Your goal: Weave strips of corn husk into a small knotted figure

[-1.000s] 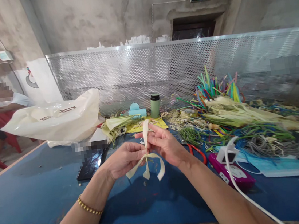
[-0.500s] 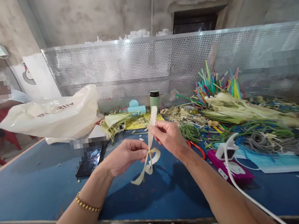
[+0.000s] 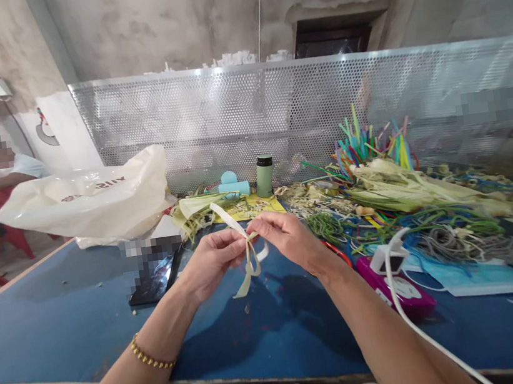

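Note:
A pale strip of what looks like corn husk (image 3: 228, 217) is looped and knotted between my hands above the blue table (image 3: 299, 337). My left hand (image 3: 211, 258) pinches it close to the knot with thumb and fingers. From the other side my right hand (image 3: 286, 238) is closed on the strip at the knot, fingertips nearly meeting those of the left. One end sticks up to the upper left; a loop and a tail hang below. The fingers partly hide the knot.
Left lie a white plastic bag (image 3: 82, 196) and a dark tablet-like device (image 3: 158, 271). A green bottle (image 3: 264, 177) stands behind. To the right are husks (image 3: 401, 182), coiled grey cord (image 3: 465, 246), a magenta box (image 3: 408, 301) with a white cable, and red-handled scissors (image 3: 340, 251).
The strip's upper end has swung from upright to the upper left. My right hand has moved down and left to the knot, close to my left hand, which has risen slightly.

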A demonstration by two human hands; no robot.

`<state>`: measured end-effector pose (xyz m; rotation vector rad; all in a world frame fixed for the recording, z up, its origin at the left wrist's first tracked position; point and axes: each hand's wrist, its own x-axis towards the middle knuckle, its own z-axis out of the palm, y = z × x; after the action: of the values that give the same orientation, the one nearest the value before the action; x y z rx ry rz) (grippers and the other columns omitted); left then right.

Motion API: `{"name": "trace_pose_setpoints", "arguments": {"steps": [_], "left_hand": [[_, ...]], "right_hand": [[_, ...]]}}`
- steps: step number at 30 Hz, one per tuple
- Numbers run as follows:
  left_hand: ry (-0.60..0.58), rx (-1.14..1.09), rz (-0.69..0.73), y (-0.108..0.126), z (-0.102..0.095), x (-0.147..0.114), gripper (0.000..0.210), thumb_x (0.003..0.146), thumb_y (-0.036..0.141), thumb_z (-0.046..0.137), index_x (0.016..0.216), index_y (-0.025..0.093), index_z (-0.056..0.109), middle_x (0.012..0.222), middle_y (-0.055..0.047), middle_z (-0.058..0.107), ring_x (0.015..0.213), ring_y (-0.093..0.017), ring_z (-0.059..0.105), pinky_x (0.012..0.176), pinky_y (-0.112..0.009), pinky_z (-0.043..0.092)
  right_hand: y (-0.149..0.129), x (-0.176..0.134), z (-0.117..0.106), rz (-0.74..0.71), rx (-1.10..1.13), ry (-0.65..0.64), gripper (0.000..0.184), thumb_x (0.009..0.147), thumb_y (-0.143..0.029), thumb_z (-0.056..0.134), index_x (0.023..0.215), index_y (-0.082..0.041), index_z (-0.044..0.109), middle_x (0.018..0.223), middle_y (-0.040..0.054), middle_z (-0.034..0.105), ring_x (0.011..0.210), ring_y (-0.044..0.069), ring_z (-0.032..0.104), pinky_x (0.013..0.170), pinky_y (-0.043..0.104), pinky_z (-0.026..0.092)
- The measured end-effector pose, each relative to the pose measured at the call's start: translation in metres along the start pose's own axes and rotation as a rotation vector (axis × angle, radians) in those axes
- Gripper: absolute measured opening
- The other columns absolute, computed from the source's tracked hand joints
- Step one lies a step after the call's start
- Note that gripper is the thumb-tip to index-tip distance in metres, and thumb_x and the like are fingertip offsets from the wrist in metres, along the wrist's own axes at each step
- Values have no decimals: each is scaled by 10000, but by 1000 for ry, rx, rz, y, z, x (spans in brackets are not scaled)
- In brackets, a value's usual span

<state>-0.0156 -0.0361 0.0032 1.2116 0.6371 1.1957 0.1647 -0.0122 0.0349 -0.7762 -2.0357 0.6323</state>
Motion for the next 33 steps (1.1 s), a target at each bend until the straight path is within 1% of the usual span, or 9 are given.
{"name": "trace_pose_setpoints", "arguments": {"steps": [2,5,9,12,14,17,20,25,33], "left_hand": [[9,0,11,-1,0,0,187,735,265,759,747,101,669,644,-1,539,565,-63,430,550,-199,333],[7,-27,-11,-1,0,0,186,739,256,758,776,102,659,660,-8,569,575,-63,470,558,-188,357],[1,-84,-93,1,1,-2,196,738,254,758,760,105,632,623,-10,583,546,-77,518,539,-189,396],[11,-152,-146,2,5,-2,192,718,218,772,747,101,623,630,-16,595,547,-82,544,550,-189,427],[14,-203,-176,2,7,-2,187,704,189,780,745,95,624,638,-18,596,557,-78,553,565,-183,440],[2,-252,-195,2,10,-2,176,702,165,781,724,85,625,642,-19,590,567,-67,549,578,-167,442],[-25,-267,-186,0,9,-2,178,691,165,790,719,78,638,646,-23,591,576,-69,552,590,-169,449],[-51,-288,-164,-2,8,-2,216,651,190,825,708,62,660,623,-28,593,559,-71,547,593,-180,463],[-79,-320,-182,-1,7,-3,257,616,216,853,669,61,655,579,-32,594,521,-81,546,551,-190,460]], "right_hand": [[-1,-1,1,16,51,-24,259,904,-378,545,777,-167,623,707,6,602,656,121,530,604,238,403],[-3,-3,2,57,119,-56,192,874,-338,584,790,-166,600,663,-15,560,584,100,490,553,229,391],[-7,-4,-1,70,150,-122,156,843,-299,598,777,-158,612,667,-19,536,579,86,440,524,215,356],[-6,-4,0,114,184,-126,135,821,-286,599,772,-160,606,631,-31,509,549,79,415,494,208,338],[-4,-4,1,118,201,-112,122,809,-279,603,772,-162,603,619,-33,507,541,78,424,486,202,346],[-1,-5,3,90,218,-87,103,799,-263,608,778,-162,600,631,-24,544,542,79,461,486,197,372],[-4,-5,3,75,228,-87,84,801,-240,603,767,-164,600,654,-18,574,554,78,481,503,198,393],[-11,-5,1,57,255,-102,78,804,-216,616,752,-160,602,650,-25,563,563,75,476,511,198,386],[-15,-9,1,68,287,-143,125,821,-274,639,764,-169,600,650,-12,602,579,101,539,530,223,424]]}}
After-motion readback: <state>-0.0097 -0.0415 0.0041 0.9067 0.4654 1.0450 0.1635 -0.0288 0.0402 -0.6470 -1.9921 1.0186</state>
